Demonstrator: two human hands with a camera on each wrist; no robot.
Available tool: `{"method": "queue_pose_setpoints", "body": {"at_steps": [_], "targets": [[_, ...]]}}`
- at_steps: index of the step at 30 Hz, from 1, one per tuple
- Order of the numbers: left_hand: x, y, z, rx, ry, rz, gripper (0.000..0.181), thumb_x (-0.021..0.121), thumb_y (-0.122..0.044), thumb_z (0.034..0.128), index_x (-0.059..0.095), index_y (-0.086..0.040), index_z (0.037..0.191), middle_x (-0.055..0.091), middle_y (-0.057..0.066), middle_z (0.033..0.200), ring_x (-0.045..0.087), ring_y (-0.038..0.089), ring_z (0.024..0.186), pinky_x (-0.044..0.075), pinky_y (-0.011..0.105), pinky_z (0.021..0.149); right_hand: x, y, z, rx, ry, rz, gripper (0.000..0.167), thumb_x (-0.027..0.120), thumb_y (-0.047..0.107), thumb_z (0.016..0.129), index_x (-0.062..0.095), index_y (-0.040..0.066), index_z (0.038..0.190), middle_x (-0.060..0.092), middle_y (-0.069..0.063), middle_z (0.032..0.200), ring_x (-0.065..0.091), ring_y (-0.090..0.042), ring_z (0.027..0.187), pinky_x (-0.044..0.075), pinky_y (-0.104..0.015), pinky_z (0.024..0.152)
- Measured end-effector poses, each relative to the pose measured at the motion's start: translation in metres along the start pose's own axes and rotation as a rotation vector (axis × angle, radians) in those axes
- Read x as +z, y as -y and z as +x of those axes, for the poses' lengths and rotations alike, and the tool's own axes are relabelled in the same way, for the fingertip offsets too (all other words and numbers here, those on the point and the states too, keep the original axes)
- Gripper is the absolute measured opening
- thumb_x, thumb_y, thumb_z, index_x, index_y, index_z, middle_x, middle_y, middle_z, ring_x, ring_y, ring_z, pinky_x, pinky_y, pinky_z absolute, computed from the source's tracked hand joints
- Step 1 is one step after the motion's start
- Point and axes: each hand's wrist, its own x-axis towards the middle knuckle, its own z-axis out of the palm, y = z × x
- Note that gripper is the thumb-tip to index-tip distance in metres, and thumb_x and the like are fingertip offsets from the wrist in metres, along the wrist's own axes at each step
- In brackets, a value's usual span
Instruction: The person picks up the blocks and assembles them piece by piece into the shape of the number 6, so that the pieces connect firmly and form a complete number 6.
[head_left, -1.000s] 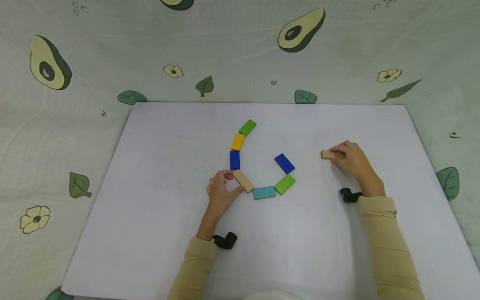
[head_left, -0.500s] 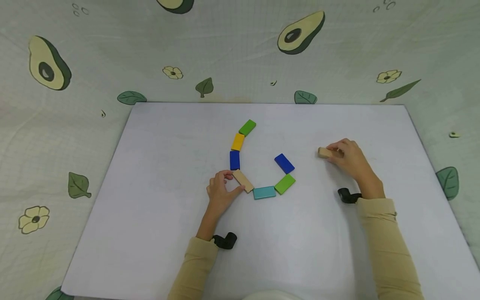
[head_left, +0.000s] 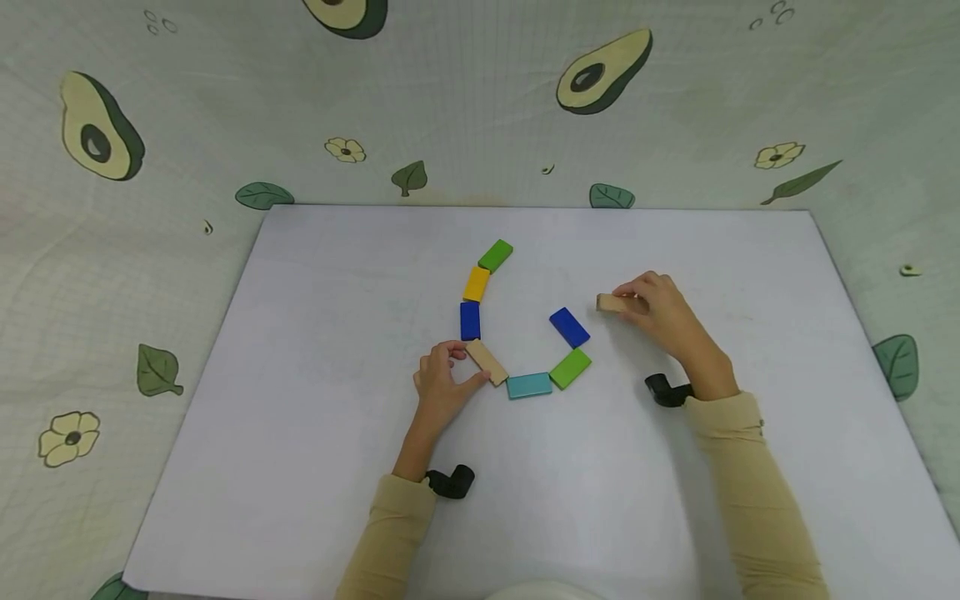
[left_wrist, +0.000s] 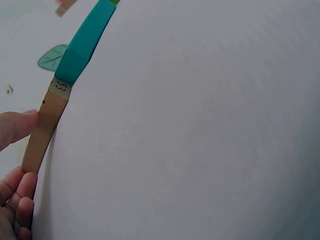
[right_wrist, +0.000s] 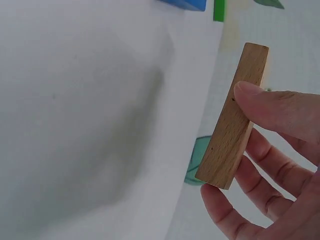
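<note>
My left hand (head_left: 441,385) holds a plain wooden block (head_left: 487,362) in a curved row on the white table, its thumb at one end and fingertips at the other. In the left wrist view this block meets a teal block (left_wrist: 86,42) end to end. Off to the right, my right hand (head_left: 663,315) pinches another wooden block (right_wrist: 233,117) between thumb and fingers. That block is raised above the table, casting a shadow in the right wrist view. Nearest to it stands a blue block (head_left: 569,327), the row's right end, touching a green block (head_left: 570,368).
The row's left side runs up through a second blue block (head_left: 469,321), a yellow block (head_left: 476,284) and a green block (head_left: 496,255) at the far end. A patterned cloth (head_left: 480,100) hangs behind the table (head_left: 337,275). A pale rounded edge shows at the bottom.
My right hand has moved left with its wooden block, toward the blue block at the row's right end. The left hand and the row have stayed in place.
</note>
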Motion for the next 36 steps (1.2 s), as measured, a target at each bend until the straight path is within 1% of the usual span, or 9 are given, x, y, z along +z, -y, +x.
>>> {"method": "queue_pose_setpoints", "body": {"at_steps": [3,9,14,18,24,30,36], "targets": [[0.0,0.001,-0.001,-0.001,0.002,0.0,0.053,0.073,-0.035,0.0782,0.046,-0.013,0.118,0.052,0.004,0.104,0.042,0.022,0.101,0.023,0.038,0.082,0.005,0.012,0.005,-0.011,0.017,0.006,0.023,0.063,0.003,0.085,0.061,-0.001,0.108,0.053,-0.018,0.099,0.04,-0.03,0.094,0.034,-0.04,0.078],[-0.002,0.001,-0.001,-0.016,0.009,0.007,0.054,0.073,-0.036,0.0782,0.046,-0.014,0.119,0.051,0.003,0.104,0.042,0.021,0.101,0.022,0.038,0.082,0.013,0.035,0.016,-0.032,0.067,0.017,0.022,0.063,0.004,0.086,0.061,0.0,0.108,0.052,-0.018,0.105,0.041,-0.032,0.101,0.037,-0.045,0.085],[-0.002,0.002,-0.001,-0.024,0.013,0.009,0.053,0.073,-0.035,0.0784,0.046,-0.014,0.119,0.052,0.003,0.104,0.041,0.021,0.101,0.022,0.038,0.082,0.022,0.053,0.027,-0.056,0.115,0.015,0.023,0.063,0.004,0.086,0.061,0.001,0.109,0.052,-0.017,0.106,0.04,-0.032,0.106,0.038,-0.046,0.09],[-0.003,0.002,-0.002,-0.03,0.017,0.008,0.053,0.073,-0.035,0.0789,0.045,-0.014,0.119,0.051,0.003,0.105,0.041,0.021,0.101,0.022,0.038,0.083,0.031,0.067,0.035,-0.069,0.159,0.004,0.024,0.064,0.005,0.086,0.061,0.003,0.11,0.053,-0.015,0.107,0.041,-0.03,0.105,0.039,-0.045,0.091],[-0.005,-0.001,-0.003,-0.038,0.024,-0.004,0.053,0.073,-0.034,0.079,0.045,-0.014,0.12,0.051,0.003,0.105,0.04,0.021,0.102,0.022,0.039,0.084,0.045,0.085,0.045,-0.119,0.185,-0.012,0.023,0.065,0.005,0.084,0.062,0.004,0.107,0.055,-0.014,0.105,0.043,-0.03,0.104,0.041,-0.042,0.091],[-0.004,0.0,-0.004,-0.035,0.023,-0.006,0.054,0.073,-0.034,0.0787,0.045,-0.014,0.12,0.05,0.003,0.105,0.039,0.021,0.102,0.022,0.038,0.083,0.06,0.097,0.054,-0.132,0.219,-0.012,0.022,0.066,0.006,0.084,0.062,0.006,0.106,0.055,-0.014,0.106,0.044,-0.029,0.103,0.041,-0.04,0.092],[-0.002,0.003,-0.004,-0.03,0.023,0.001,0.054,0.073,-0.034,0.0788,0.045,-0.015,0.12,0.05,0.003,0.105,0.04,0.021,0.102,0.022,0.038,0.083,0.074,0.1,0.062,-0.135,0.24,-0.025,0.021,0.066,0.008,0.085,0.062,0.007,0.105,0.056,-0.014,0.104,0.043,-0.028,0.1,0.041,-0.039,0.091]]}}
